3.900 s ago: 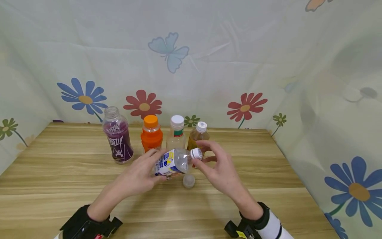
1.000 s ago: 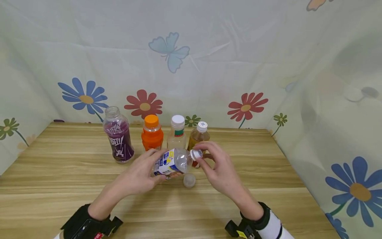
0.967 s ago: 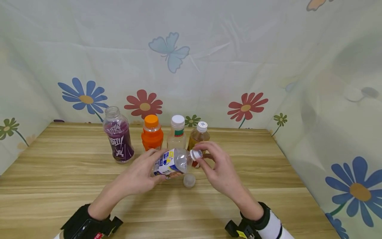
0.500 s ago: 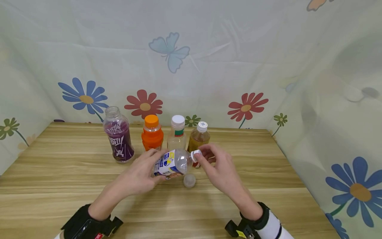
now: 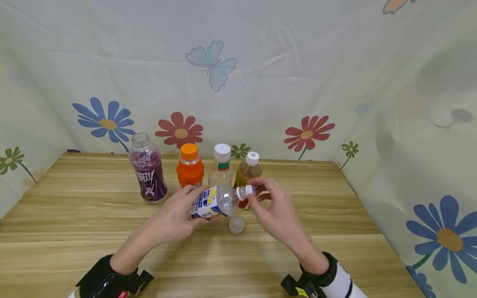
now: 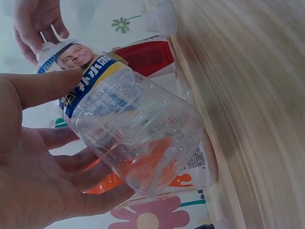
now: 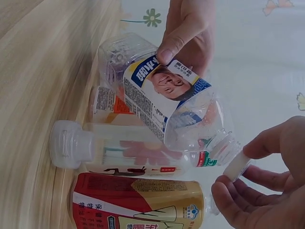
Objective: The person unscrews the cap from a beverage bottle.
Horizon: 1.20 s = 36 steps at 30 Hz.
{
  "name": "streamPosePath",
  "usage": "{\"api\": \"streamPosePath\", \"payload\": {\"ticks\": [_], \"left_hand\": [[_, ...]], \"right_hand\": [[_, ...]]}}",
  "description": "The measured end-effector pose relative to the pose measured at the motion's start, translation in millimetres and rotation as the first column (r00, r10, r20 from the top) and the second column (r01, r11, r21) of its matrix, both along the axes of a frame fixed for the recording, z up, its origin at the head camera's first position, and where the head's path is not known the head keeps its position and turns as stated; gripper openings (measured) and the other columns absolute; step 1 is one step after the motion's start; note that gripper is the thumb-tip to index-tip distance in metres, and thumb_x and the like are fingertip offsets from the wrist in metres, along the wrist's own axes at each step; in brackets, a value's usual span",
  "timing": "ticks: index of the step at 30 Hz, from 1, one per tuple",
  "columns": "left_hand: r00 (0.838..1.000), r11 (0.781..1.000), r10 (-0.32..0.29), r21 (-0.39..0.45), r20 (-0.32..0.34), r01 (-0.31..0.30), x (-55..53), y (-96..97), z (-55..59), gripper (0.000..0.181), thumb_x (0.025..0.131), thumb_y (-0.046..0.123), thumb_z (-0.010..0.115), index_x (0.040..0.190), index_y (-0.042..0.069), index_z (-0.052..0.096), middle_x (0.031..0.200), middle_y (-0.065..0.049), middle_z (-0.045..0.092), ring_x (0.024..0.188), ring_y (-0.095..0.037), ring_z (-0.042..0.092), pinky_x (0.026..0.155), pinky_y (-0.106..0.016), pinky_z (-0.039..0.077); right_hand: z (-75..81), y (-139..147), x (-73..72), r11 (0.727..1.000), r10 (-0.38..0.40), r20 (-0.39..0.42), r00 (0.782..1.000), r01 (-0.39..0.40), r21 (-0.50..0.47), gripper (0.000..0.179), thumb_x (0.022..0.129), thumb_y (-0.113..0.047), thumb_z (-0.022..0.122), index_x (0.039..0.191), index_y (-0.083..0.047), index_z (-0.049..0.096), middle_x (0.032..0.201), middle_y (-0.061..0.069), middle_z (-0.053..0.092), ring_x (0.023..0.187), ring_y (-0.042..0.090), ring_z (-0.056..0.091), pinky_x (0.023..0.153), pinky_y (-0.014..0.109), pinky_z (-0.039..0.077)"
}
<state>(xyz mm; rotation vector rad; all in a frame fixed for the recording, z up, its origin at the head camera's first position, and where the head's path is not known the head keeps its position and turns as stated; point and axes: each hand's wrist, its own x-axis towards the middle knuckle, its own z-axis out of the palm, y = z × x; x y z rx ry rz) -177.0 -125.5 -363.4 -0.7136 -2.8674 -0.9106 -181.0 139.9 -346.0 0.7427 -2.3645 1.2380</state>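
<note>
My left hand (image 5: 173,217) grips a clear plastic bottle (image 5: 225,199) with a blue, white and yellow label. It is tilted above the table, neck to the right, and looks empty. At its mouth my right hand (image 5: 273,209) pinches a white screw cap (image 7: 237,166) between thumb and fingers. In the right wrist view the threads of the bottle neck (image 7: 224,147) show, with the cap right at their end; whether they touch is hard to tell. A translucent cap (image 5: 236,225) lies on the table below the bottle neck.
Behind the hands stand an open purple bottle (image 5: 149,176), an orange-capped bottle (image 5: 190,167), a white-capped clear bottle (image 5: 222,165) and a bottle of yellow-brown drink (image 5: 247,169). The wooden table (image 5: 208,269) meets a flowered cloth backdrop (image 5: 253,103).
The white cap has shifted slightly right, away from the bottle, with my right fingers, so more of the neck shows. My left hand and the bottle have hardly moved.
</note>
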Motion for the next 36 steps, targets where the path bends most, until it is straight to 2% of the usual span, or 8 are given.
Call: {"api": "streamPosePath", "payload": {"ticks": [5, 9, 15, 19, 24, 31, 33, 36], "left_hand": [[1.0, 1.0, 0.007, 0.014, 0.009, -0.007, 0.0, -0.6, 0.9, 0.072, 0.086, 0.014, 0.083, 0.149, 0.005, 0.049, 0.132, -0.012, 0.056, 0.109, -0.026, 0.054, 0.097, -0.049, 0.05], [1.0, 0.999, 0.014, 0.033, 0.015, -0.015, 0.1, -0.4, 1.3, 0.072, 0.086, 0.015, 0.083, 0.149, 0.005, 0.048, 0.132, -0.011, 0.055, 0.109, -0.025, 0.054, 0.097, -0.048, 0.05], [0.999, 0.997, 0.022, 0.069, 0.03, -0.024, 0.7, -0.3, 0.7, 0.072, 0.086, 0.019, 0.085, 0.147, 0.007, 0.05, 0.13, -0.011, 0.052, 0.109, -0.026, 0.055, 0.098, -0.05, 0.052], [0.999, 0.997, 0.023, 0.079, 0.039, -0.026, 0.6, 0.1, 0.4, 0.072, 0.085, 0.021, 0.087, 0.146, 0.008, 0.05, 0.126, -0.01, 0.052, 0.107, -0.025, 0.055, 0.097, -0.049, 0.052], [0.999, 0.997, 0.009, 0.08, 0.044, -0.013, 0.4, 0.1, 0.9, 0.073, 0.085, 0.023, 0.086, 0.146, 0.008, 0.05, 0.124, -0.008, 0.054, 0.105, -0.023, 0.057, 0.096, -0.05, 0.053], [0.999, 0.998, -0.003, 0.064, 0.038, 0.001, 0.4, 0.4, 1.6, 0.073, 0.086, 0.024, 0.086, 0.147, 0.006, 0.05, 0.13, -0.01, 0.056, 0.112, -0.027, 0.058, 0.1, -0.054, 0.05], [0.999, 0.998, -0.009, 0.057, 0.037, 0.007, 0.6, 0.9, 1.3, 0.074, 0.086, 0.025, 0.086, 0.148, 0.006, 0.049, 0.132, -0.011, 0.056, 0.115, -0.028, 0.058, 0.101, -0.055, 0.049], [0.999, 0.998, -0.018, 0.056, 0.03, 0.017, 1.3, 1.7, 0.6, 0.077, 0.086, 0.026, 0.086, 0.149, 0.005, 0.048, 0.132, -0.011, 0.056, 0.117, -0.029, 0.058, 0.103, -0.055, 0.048]], "right_hand": [[-2.2, 2.7, -2.3, 0.992, -0.068, -0.053, 0.996, 0.073, 0.098, 0.024, 0.091, 0.0, 0.074, 0.113, 0.0, 0.066, 0.105, 0.007, 0.066, 0.089, 0.018, 0.063, 0.074, 0.036, 0.059], [-4.6, 3.8, -5.3, 0.958, -0.089, -0.039, 0.995, 0.096, 0.272, 0.022, 0.088, 0.0, 0.075, 0.109, 0.001, 0.067, 0.1, 0.008, 0.065, 0.087, 0.021, 0.063, 0.071, 0.035, 0.057], [-14.9, 4.6, -12.0, 0.842, -0.051, 0.18, 0.982, -0.055, 0.537, 0.018, 0.086, 0.005, 0.074, 0.102, 0.001, 0.067, 0.096, 0.009, 0.065, 0.088, 0.024, 0.065, 0.076, 0.04, 0.057], [-26.8, 4.9, -16.3, 0.778, -0.01, 0.239, 0.971, -0.143, 0.612, 0.018, 0.085, 0.009, 0.072, 0.1, 0.002, 0.065, 0.095, 0.011, 0.062, 0.085, 0.027, 0.063, 0.072, 0.042, 0.056], [-36.5, 4.6, -18.0, 0.753, 0.008, 0.249, 0.968, -0.17, 0.635, 0.018, 0.084, 0.01, 0.073, 0.094, -0.001, 0.064, 0.093, 0.01, 0.056, 0.083, 0.024, 0.059, 0.069, 0.04, 0.053], [-43.0, 5.5, -21.0, 0.711, 0.005, 0.263, 0.965, -0.188, 0.677, 0.019, 0.083, 0.007, 0.078, 0.091, -0.005, 0.066, 0.088, 0.006, 0.061, 0.076, 0.019, 0.058, 0.063, 0.037, 0.051], [-45.1, 4.9, -21.7, 0.709, 0.001, 0.267, 0.964, -0.188, 0.679, 0.019, 0.082, 0.006, 0.079, 0.091, -0.006, 0.066, 0.087, 0.006, 0.062, 0.076, 0.019, 0.058, 0.063, 0.038, 0.051], [-46.4, 3.4, -21.6, 0.73, -0.001, 0.279, 0.96, -0.19, 0.657, 0.021, 0.081, 0.005, 0.08, 0.095, -0.003, 0.066, 0.089, 0.009, 0.065, 0.078, 0.022, 0.062, 0.066, 0.04, 0.053]]}}
